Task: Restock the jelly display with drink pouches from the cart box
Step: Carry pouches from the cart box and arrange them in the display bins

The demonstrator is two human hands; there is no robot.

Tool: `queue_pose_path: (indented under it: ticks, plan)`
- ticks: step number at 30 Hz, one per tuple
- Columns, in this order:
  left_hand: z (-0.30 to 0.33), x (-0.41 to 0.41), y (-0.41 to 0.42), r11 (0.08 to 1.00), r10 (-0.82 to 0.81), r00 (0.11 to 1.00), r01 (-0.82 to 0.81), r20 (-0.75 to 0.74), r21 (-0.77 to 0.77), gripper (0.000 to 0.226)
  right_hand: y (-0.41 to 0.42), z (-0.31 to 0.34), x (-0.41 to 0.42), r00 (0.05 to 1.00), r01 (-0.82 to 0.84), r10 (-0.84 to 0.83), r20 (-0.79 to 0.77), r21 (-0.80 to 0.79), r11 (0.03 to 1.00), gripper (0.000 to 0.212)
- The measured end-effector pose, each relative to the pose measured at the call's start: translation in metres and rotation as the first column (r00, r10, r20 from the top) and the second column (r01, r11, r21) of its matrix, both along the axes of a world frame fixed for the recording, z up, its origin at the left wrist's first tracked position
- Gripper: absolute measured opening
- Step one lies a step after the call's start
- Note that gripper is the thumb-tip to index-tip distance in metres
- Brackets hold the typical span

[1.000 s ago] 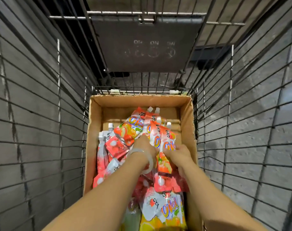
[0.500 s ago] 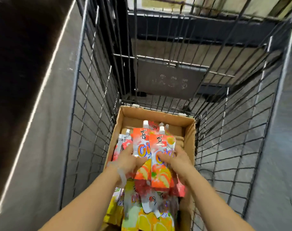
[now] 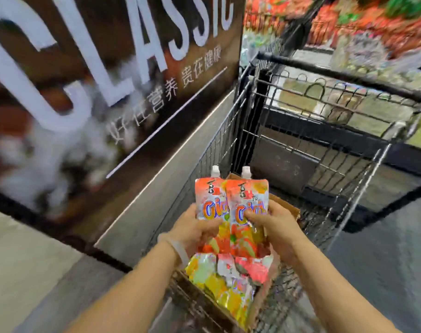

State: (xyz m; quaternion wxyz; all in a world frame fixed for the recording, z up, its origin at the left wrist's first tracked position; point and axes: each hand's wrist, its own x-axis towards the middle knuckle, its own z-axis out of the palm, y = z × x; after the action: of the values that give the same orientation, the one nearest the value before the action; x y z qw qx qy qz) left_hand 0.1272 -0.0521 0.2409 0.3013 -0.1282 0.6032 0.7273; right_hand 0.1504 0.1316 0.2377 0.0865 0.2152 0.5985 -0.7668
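Observation:
Two orange drink pouches with white caps stand upright side by side above the cart box. My left hand (image 3: 197, 229) grips the left pouch (image 3: 210, 198) at its lower left. My right hand (image 3: 272, 227) grips the right pouch (image 3: 249, 200) from the right side, thumb on its front. Below them the cardboard box (image 3: 287, 210) in the wire cart holds several more pouches (image 3: 228, 277), yellow, orange and red. The jelly display shows as a blurred band of red and orange goods (image 3: 349, 22) at the top right.
The black wire shopping cart (image 3: 324, 145) fills the right half, its rim and handle toward the shelves. A large dark sign panel with white "CLASSIC" lettering (image 3: 108, 75) stands close on the left. Grey floor (image 3: 24, 272) lies at the lower left.
Both hands have lifted the two pouches up out of the box. My view has swung up and left from the cart's inside to the sign and the shelves.

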Motion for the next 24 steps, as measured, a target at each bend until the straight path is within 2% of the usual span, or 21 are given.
queue_pose_path:
  ticks: [2,4,6,9,12,18,24]
  plan:
    - [0.016,0.030,-0.018,0.994,0.109,0.994,-0.109,-0.026,-0.003,0.066,-0.019,0.018,0.014,0.998,-0.066,0.066,-0.021,0.023,0.998,0.028]
    - [0.026,0.053,-0.039,0.987,0.162,0.985,-0.163,-0.062,-0.013,0.070,-0.040,0.035,0.025,0.988,-0.146,0.147,-0.045,0.034,0.989,0.021]
    - [0.041,0.076,-0.063,0.974,0.221,0.971,-0.224,-0.093,-0.026,0.064,-0.063,0.052,0.036,0.970,-0.231,0.232,-0.067,0.017,0.973,0.016]
    - [0.056,0.109,-0.105,0.943,0.329,0.935,-0.331,-0.131,0.004,0.040,-0.106,0.070,0.052,0.926,-0.375,0.372,-0.066,-0.043,0.926,0.016]
    - [0.065,0.151,-0.153,0.894,0.439,0.885,-0.447,-0.153,-0.021,0.037,-0.158,0.080,0.074,0.881,-0.471,0.466,-0.079,-0.066,0.880,0.018]
    - [0.083,0.275,-0.269,0.728,0.668,0.719,-0.685,-0.190,-0.035,0.042,-0.290,0.105,0.153,0.714,-0.700,0.691,-0.118,-0.091,0.708,0.020]
    - [0.100,0.445,-0.370,0.492,0.841,0.483,-0.870,-0.242,-0.030,0.046,-0.426,0.123,0.284,0.519,-0.855,0.840,-0.161,-0.071,0.514,0.017]
